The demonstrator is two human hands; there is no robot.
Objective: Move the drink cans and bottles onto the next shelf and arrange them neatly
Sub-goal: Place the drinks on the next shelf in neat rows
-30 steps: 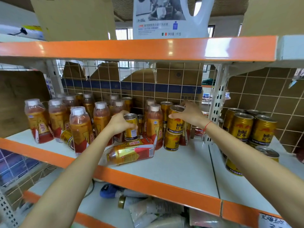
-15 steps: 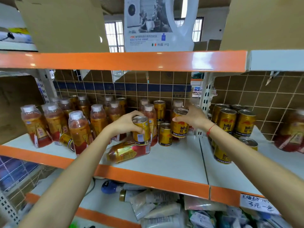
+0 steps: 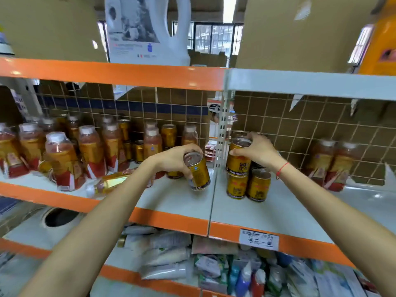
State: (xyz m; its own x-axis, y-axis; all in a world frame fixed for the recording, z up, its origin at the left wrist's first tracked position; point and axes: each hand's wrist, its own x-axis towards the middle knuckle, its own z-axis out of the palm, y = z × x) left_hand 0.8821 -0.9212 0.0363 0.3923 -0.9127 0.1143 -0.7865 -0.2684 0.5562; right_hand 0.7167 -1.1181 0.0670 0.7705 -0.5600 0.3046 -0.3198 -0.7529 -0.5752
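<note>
Two bare forearms reached in from the bottom of the frame toward a mid-level store shelf w/ an orange front edge (image 3: 171, 219). Below it, blurred packets and tubes (image 3: 167, 254) lay on a lower shelf, and a handwritten price tag (image 3: 258, 239) was stuck to the orange edge at right.

The left hand (image 3: 174, 157) had its fingers curled round a gold can (image 3: 198, 171), held tilted just above the shelf surface, close to the seam between the two shelf sections. The right hand (image 3: 258, 152), a red string at its wrist, gripped a second gold can (image 3: 239, 157) from the top and side; that can sat on top of two gold cans (image 3: 248, 186) standing side by side on the right section, just past the perforated upright (image 3: 221, 133).

On the left section, one bottle lay on its side (image 3: 111, 182) near the front edge, partly behind the left forearm. Behind it stood a crowd of upright bottles w/ white caps (image 3: 90, 151) and several more gold cans (image 3: 168, 135), toward the back. On the right section, two upright bottles (image 3: 334, 163) stood well apart from the can stack, near the wire grid back panel (image 3: 300, 129).

Above, cardboard boxes (image 3: 289, 31) and a large white detergent jug (image 3: 150, 28) sat on the top shelf.
</note>
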